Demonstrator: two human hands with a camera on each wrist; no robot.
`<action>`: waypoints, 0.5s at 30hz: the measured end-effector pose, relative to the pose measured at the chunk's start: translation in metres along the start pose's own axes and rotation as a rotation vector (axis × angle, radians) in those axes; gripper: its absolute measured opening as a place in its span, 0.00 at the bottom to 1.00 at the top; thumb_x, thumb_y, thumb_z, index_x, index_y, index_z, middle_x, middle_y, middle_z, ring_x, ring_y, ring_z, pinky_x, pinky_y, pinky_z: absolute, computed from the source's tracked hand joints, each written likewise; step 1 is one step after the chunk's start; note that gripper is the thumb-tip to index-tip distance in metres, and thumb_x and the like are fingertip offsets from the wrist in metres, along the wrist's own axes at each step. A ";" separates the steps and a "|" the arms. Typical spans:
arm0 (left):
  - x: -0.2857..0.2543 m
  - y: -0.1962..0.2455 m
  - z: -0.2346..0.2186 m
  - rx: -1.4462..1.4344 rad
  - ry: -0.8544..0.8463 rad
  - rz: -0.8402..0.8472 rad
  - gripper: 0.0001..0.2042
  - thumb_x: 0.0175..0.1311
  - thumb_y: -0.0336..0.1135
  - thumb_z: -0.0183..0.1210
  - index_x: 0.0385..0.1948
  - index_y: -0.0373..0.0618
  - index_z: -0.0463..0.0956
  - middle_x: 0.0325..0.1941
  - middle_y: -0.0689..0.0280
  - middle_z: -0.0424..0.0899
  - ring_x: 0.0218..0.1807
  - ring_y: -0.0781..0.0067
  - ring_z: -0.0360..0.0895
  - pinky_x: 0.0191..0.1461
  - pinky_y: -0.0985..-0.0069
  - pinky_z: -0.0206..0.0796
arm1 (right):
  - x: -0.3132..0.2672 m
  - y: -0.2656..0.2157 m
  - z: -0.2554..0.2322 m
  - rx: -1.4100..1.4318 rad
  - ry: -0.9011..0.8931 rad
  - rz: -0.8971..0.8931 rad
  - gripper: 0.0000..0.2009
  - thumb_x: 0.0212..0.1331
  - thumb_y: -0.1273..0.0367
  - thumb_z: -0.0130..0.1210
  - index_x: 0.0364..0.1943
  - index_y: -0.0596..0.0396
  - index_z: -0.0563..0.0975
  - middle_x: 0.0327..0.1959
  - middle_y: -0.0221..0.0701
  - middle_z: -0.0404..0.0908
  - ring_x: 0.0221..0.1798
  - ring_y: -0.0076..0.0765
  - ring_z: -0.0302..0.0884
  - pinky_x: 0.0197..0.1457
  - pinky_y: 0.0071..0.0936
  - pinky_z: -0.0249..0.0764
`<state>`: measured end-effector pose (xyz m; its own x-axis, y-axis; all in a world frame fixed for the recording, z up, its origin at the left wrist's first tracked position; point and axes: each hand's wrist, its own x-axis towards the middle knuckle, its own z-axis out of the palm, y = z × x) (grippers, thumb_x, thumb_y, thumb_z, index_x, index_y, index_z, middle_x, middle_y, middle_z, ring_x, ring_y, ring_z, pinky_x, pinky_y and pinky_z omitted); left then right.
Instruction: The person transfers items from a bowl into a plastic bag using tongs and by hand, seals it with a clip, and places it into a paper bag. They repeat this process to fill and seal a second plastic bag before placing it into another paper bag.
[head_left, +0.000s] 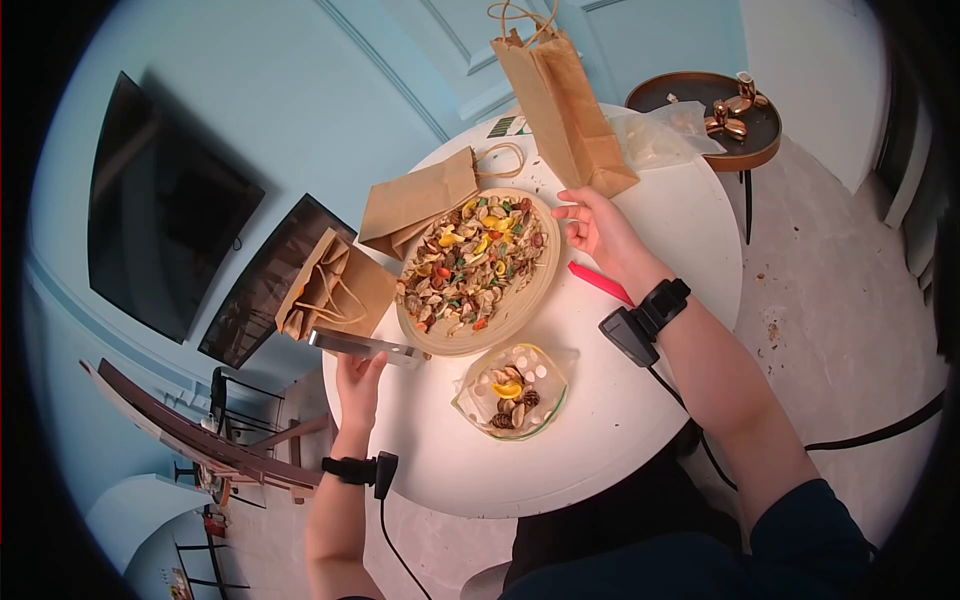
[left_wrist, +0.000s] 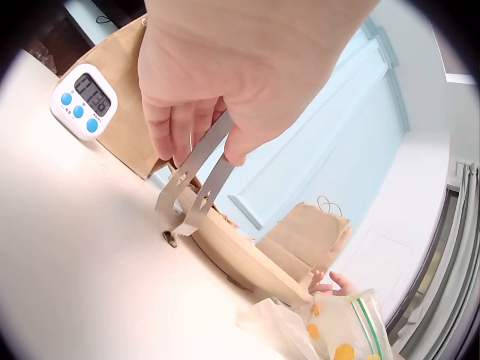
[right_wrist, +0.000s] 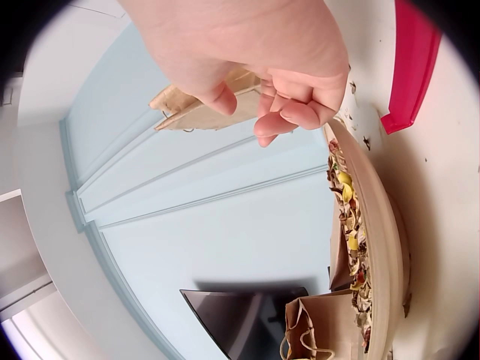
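My left hand (head_left: 358,385) grips metal tongs (left_wrist: 196,156) at the front left of the round wooden plate (head_left: 549,265). Right by the tong tips, a small dark dried piece (left_wrist: 170,239) lies on the white table beside the plate's base. Dried potpourri (head_left: 470,265) in brown, yellow, orange and green covers the plate. My right hand (head_left: 598,225) hovers at the plate's right edge with fingers loosely curled and nothing in them. In front of the plate, an open clear zip bag (head_left: 545,405) contains cones, brown slices and a yellow piece.
A pink-red strip-like object (head_left: 600,282) lies right of the plate. Brown paper bags stand behind (head_left: 560,110), at back left (head_left: 420,205) and at left (head_left: 365,285). A white timer (left_wrist: 84,101) stands near the left bag. Clear plastic packaging (head_left: 655,140) sits at the back right.
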<state>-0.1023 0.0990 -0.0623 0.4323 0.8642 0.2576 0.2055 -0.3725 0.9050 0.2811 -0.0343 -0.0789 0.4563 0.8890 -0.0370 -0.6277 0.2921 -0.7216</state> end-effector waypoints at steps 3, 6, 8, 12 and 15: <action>0.001 -0.005 0.008 -0.010 0.028 0.002 0.19 0.61 0.22 0.56 0.53 0.38 0.64 0.49 0.63 0.77 0.48 0.76 0.74 0.53 0.77 0.66 | 0.000 0.000 0.000 0.000 0.001 -0.009 0.15 0.55 0.59 0.54 0.42 0.51 0.71 0.35 0.29 0.77 0.26 0.19 0.65 0.35 0.19 0.64; 0.001 -0.011 0.017 0.015 0.085 0.004 0.17 0.61 0.25 0.57 0.52 0.39 0.65 0.47 0.63 0.78 0.45 0.76 0.75 0.51 0.78 0.66 | 0.001 0.000 0.000 -0.012 0.016 -0.001 0.15 0.55 0.59 0.54 0.42 0.51 0.71 0.35 0.29 0.77 0.26 0.19 0.65 0.35 0.20 0.64; 0.003 -0.011 0.021 0.015 0.095 0.005 0.16 0.62 0.27 0.57 0.51 0.40 0.66 0.44 0.66 0.78 0.43 0.78 0.74 0.48 0.78 0.67 | 0.000 0.000 0.000 -0.007 0.002 -0.006 0.14 0.56 0.59 0.53 0.42 0.50 0.71 0.35 0.29 0.77 0.26 0.19 0.65 0.35 0.20 0.64; 0.007 -0.014 0.023 0.070 0.144 -0.019 0.13 0.63 0.30 0.57 0.46 0.41 0.67 0.38 0.67 0.77 0.39 0.80 0.74 0.44 0.78 0.68 | 0.000 0.001 0.000 -0.002 0.000 -0.009 0.14 0.56 0.59 0.53 0.42 0.51 0.71 0.35 0.29 0.77 0.26 0.19 0.65 0.35 0.20 0.64; 0.008 -0.014 0.026 0.057 0.151 0.002 0.11 0.63 0.30 0.57 0.43 0.40 0.66 0.37 0.67 0.77 0.38 0.79 0.74 0.43 0.78 0.68 | 0.000 0.000 0.000 -0.002 0.003 -0.008 0.14 0.56 0.59 0.53 0.41 0.51 0.71 0.35 0.29 0.77 0.26 0.19 0.65 0.35 0.20 0.64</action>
<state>-0.0786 0.1019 -0.0816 0.2963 0.9030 0.3112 0.2563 -0.3890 0.8848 0.2809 -0.0340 -0.0788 0.4632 0.8856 -0.0328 -0.6223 0.2987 -0.7235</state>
